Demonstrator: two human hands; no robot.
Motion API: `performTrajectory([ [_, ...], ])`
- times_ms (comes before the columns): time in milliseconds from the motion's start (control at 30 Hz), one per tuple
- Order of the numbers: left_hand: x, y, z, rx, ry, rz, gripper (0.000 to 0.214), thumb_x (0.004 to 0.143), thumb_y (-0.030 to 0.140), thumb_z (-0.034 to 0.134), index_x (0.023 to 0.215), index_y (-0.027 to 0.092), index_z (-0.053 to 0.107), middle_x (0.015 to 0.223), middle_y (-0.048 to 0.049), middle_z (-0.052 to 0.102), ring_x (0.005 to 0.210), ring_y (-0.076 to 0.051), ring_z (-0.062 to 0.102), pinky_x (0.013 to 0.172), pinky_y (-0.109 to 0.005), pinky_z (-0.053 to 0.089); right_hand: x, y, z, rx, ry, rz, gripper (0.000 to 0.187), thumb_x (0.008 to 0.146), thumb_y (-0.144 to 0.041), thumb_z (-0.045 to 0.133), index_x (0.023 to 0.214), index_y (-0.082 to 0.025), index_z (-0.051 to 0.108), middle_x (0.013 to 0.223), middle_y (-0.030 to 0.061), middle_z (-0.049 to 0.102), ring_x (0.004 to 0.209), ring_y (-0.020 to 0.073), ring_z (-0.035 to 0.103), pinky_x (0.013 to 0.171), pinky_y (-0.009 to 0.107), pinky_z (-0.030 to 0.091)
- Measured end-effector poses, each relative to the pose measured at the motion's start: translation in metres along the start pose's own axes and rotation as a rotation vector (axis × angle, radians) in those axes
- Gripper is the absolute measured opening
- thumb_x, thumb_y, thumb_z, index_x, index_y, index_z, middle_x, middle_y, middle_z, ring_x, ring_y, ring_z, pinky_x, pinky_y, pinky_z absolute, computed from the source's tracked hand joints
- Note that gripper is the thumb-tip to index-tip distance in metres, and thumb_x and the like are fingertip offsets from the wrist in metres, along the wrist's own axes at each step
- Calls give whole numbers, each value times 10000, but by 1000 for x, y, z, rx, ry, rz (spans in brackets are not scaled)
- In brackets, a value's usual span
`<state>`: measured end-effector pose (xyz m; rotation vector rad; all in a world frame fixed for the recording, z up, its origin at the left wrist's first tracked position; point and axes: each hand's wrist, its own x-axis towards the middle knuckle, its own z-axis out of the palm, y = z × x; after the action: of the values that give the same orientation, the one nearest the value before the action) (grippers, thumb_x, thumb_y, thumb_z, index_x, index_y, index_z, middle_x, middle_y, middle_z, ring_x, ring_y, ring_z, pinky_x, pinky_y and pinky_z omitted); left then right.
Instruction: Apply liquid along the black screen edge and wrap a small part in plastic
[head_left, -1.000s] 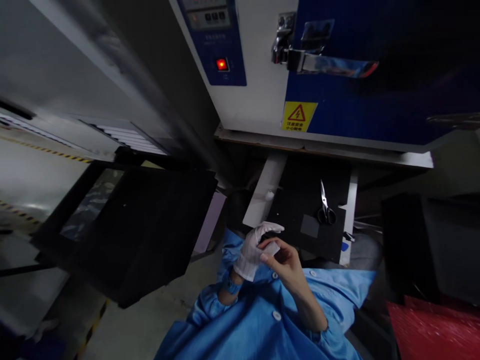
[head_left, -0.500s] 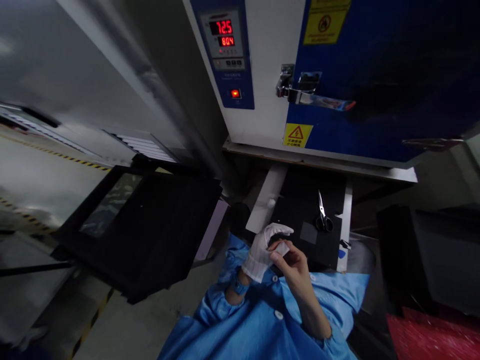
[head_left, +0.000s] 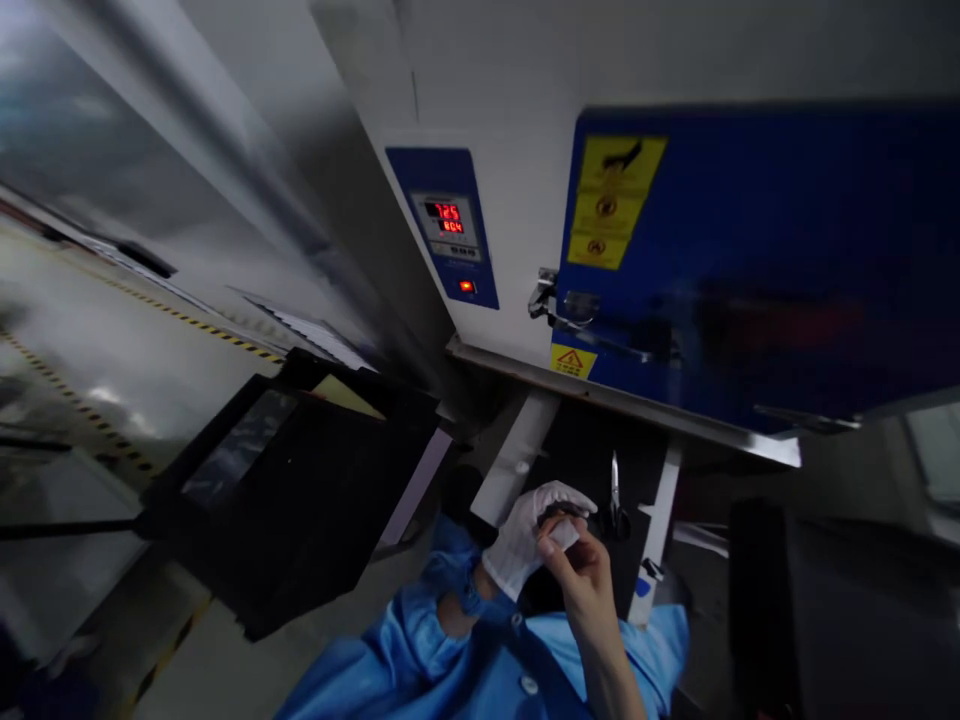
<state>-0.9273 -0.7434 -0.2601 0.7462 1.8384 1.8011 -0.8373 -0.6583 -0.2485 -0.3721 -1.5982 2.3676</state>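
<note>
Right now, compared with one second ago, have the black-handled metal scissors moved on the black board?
No. The black-handled metal scissors keep their place left of the long white rail; both shift together as the view changes.

A flat, matte black work surface (head_left: 577,440), bordered by a wide white strip (head_left: 513,452) at its left and a narrower white strip (head_left: 660,530) at its right, carries slender silver-bladed scissors (head_left: 615,498) with black looped handles, lying near the right strip, blades pointing away from the person.
</note>
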Motion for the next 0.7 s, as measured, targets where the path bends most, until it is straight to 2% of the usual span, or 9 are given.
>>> performTrajectory([
  [167,5,92,25,-44,37,-71,330,844,529,859,885,202,855,978,-122,880,967,-299,839,948,-408,698,-17,-77,0,-10,-9,46,492,857,-693,892,792,-219,776,777,54,710,748,213,637,719,316,574],
  [300,-11,164,57,-92,131,-115,350,818,523,894,883,181,868,974,-137,882,935,-304,839,896,-399,705,-41,-144,-5,-7,-96,83,478,874,-689,883,818,-225,787,777,50,701,723,207,615,677,312,550],
  [400,-26,205,79,-93,205,-95,308,830,471,870,946,185,874,1008,-125,879,977,-304,837,929,-406,701,-57,-187,-13,-8,-172,77,428,890,-651,889,825,-239,795,785,50,711,726,210,620,695,319,552],
  [467,-33,222,90,-98,220,-69,285,833,429,861,973,182,867,1034,-125,875,1007,-306,835,959,-415,695,-67,-209,-18,-21,-214,64,407,894,-633,891,846,-238,807,806,53,725,748,214,636,717,319,557],
  [533,-39,231,99,-104,180,-45,274,841,418,851,974,178,855,1053,-127,867,1048,-314,830,1007,-435,681,-76,-224,-21,-44,-234,43,410,893,-628,892,857,-227,815,817,54,737,760,212,649,725,312,561],
  [700,-59,235,110,-220,135,-44,348,841,496,828,956,167,844,1048,-131,861,1043,-311,820,1028,-443,664,-105,-235,-11,-75,-180,-28,442,871,-648,911,827,-219,812,777,45,733,709,189,640,686,290,555],
])
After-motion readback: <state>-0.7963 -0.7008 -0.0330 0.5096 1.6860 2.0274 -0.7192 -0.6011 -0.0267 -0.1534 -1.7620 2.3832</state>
